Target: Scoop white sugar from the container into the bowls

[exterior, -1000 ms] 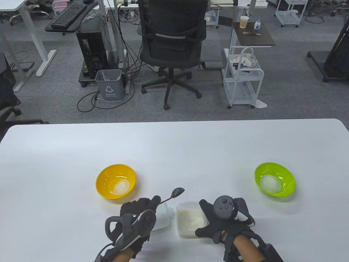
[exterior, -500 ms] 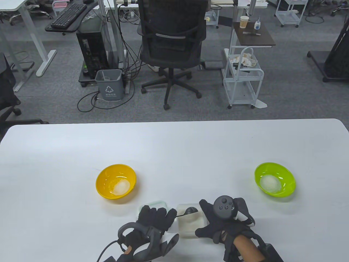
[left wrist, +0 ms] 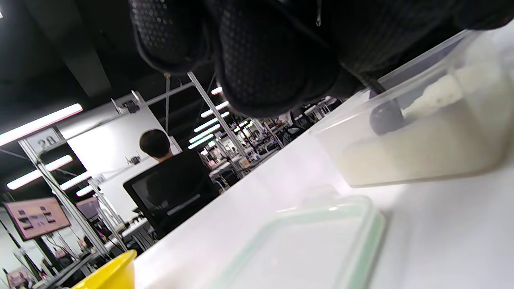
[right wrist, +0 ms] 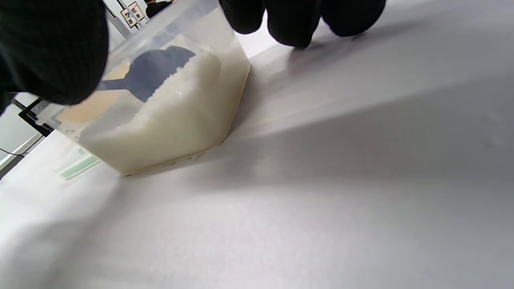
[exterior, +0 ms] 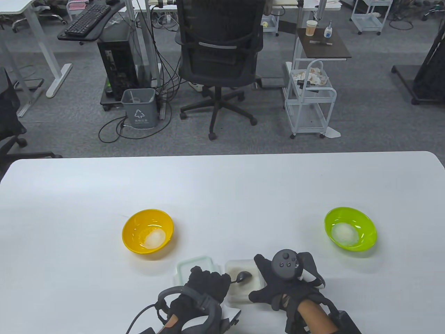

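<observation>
A clear plastic container [exterior: 240, 282] of white sugar [right wrist: 172, 116] stands near the table's front edge. My left hand [exterior: 208, 283] grips a black spoon [exterior: 243, 276] whose bowl is dipped into the sugar; the spoon also shows in the left wrist view [left wrist: 386, 116] and the right wrist view [right wrist: 154, 70]. My right hand [exterior: 278, 281] holds the container's right side, fingers on its wall. A yellow bowl [exterior: 147, 233] at the left and a green bowl [exterior: 350, 233] at the right each hold a small heap of sugar.
The container's green-rimmed lid [exterior: 193, 268] lies flat on the table just left of the container, partly under my left hand; it also shows in the left wrist view [left wrist: 305, 245]. An office chair [exterior: 219, 59] and a cart [exterior: 309, 101] stand beyond the table.
My left hand has swung the spoon from above the table near the yellow bowl over and down into the container. The spoon's bowl now sits in the sugar. My right hand has not moved.
</observation>
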`<state>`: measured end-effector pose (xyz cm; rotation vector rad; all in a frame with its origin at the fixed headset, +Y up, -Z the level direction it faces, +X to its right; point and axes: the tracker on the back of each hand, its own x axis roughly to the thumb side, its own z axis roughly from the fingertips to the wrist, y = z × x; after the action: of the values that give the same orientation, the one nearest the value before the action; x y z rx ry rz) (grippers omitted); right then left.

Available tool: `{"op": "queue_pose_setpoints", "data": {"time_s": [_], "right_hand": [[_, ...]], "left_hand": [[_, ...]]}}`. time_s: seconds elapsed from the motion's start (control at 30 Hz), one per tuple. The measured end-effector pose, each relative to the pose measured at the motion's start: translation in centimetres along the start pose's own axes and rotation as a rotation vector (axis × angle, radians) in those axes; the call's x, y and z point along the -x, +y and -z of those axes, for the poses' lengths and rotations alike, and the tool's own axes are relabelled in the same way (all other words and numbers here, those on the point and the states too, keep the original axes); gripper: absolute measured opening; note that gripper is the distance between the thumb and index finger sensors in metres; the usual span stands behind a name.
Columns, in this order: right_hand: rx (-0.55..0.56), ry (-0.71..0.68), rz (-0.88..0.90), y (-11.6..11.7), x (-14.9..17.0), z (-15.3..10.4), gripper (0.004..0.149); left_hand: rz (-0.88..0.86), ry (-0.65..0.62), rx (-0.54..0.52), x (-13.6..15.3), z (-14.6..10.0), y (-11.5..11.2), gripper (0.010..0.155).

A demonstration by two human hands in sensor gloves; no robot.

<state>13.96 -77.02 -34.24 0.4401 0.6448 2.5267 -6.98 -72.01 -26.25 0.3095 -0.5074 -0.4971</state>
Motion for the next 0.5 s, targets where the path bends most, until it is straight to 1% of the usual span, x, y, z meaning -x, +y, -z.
{"op": "queue_pose_setpoints", "data": {"time_s": [0.07, 0.17, 0.33, 0.37, 0.43, 0.5], "right_hand": [[-0.001, 0.0, 0.002, 0.0, 0.0, 0.0, 0.1], [-0.002, 0.0, 0.003, 0.0, 0.0, 0.0, 0.1], [-0.002, 0.0, 0.003, 0.0, 0.0, 0.0, 0.1], [-0.002, 0.0, 0.003, 0.0, 0.0, 0.0, 0.1], [-0.002, 0.0, 0.003, 0.0, 0.0, 0.0, 0.1], [-0.002, 0.0, 0.003, 0.0, 0.0, 0.0, 0.1]], "left_hand": [[-0.063, 0.004, 0.014, 0.3, 0.1, 0.2, 0.046], [-0.178, 0.026, 0.079, 0.9, 0.4, -0.1, 0.046], [-0.423, 0.095, 0.214, 2.4, 0.7, -1.5, 0.046], [-0.503, 0.11, 0.266, 2.9, 0.8, -1.9, 0.046], [-0.605, 0.139, 0.332, 3.3, 0.8, -2.5, 0.046], [-0.674, 0.163, 0.373, 3.7, 0.9, -3.0, 0.046]]}}
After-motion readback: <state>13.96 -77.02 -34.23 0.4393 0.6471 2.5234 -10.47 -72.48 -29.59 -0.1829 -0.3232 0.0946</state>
